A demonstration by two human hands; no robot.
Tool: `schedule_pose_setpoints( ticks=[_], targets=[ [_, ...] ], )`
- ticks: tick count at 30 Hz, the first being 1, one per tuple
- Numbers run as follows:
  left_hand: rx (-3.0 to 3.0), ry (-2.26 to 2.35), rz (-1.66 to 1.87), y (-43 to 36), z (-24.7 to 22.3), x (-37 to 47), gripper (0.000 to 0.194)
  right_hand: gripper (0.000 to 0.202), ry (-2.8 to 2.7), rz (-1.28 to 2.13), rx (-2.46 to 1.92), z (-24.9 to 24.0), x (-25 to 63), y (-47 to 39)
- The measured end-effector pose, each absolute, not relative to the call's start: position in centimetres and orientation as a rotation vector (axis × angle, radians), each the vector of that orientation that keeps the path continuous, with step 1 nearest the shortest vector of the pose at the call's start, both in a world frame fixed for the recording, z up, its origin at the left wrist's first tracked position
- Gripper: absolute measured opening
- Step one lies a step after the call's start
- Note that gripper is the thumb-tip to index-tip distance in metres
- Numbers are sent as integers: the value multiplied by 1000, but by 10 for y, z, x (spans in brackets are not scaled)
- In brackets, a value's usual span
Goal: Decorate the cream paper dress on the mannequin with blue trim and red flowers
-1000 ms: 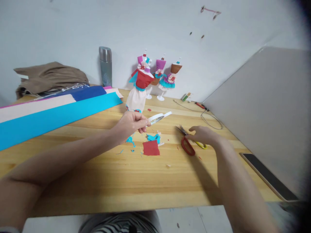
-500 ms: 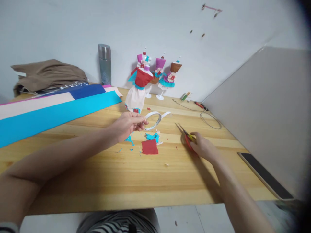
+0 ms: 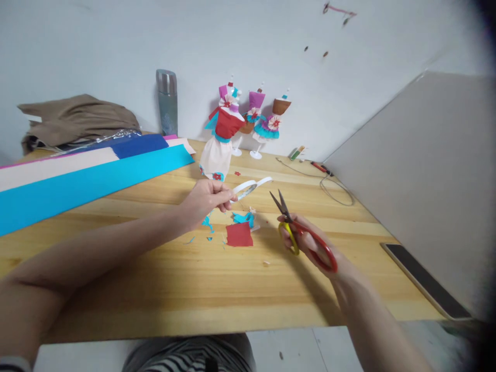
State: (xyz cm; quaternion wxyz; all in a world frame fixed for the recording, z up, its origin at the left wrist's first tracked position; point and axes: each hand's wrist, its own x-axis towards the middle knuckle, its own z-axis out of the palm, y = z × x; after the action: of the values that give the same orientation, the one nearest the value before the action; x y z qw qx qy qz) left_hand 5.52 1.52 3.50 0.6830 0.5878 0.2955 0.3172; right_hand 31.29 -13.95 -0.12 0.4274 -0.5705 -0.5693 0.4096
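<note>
My left hand (image 3: 211, 201) pinches a thin roll of white tape (image 3: 245, 185), whose loose end sticks out to the right. In my right hand (image 3: 306, 237) is a pair of scissors (image 3: 285, 209) with one red and one yellow handle loop. The blades are parted and point up and left toward the tape's free end, a small gap away from it. Below the tape lie a red paper square (image 3: 239, 234) and crumpled turquoise scraps (image 3: 243, 219). Just behind my left hand stands a mini dress form (image 3: 220, 139) in a red top and pale skirt.
Several smaller dressed forms (image 3: 271, 121) stand against the wall. On the left are long coloured paper sheets (image 3: 96, 181), a brown cloth (image 3: 77, 121) and a steel flask (image 3: 167, 103). At right lie a thin cable (image 3: 337, 194) and a dark flat phone-like object (image 3: 424, 279).
My right hand has lifted and turned the scissors, whose blades have spread apart and moved left toward the tape. The tape roll has tilted flatter in my left hand.
</note>
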Motion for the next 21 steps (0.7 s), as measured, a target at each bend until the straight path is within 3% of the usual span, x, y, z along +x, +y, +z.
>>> schedule_pose_setpoints(
  ticks=[11,16,21],
  targets=[
    [1413,661,605,6,35,58,16,52,-1292,1059,-1608,10,281,-118],
    [1418,662,605,6,37,58,15,52,-1233,855,-1913,7,292,-118],
    [1428,629,649,9,36,57,14,43,-1595,450,-2189,2,318,-116]
  ],
)
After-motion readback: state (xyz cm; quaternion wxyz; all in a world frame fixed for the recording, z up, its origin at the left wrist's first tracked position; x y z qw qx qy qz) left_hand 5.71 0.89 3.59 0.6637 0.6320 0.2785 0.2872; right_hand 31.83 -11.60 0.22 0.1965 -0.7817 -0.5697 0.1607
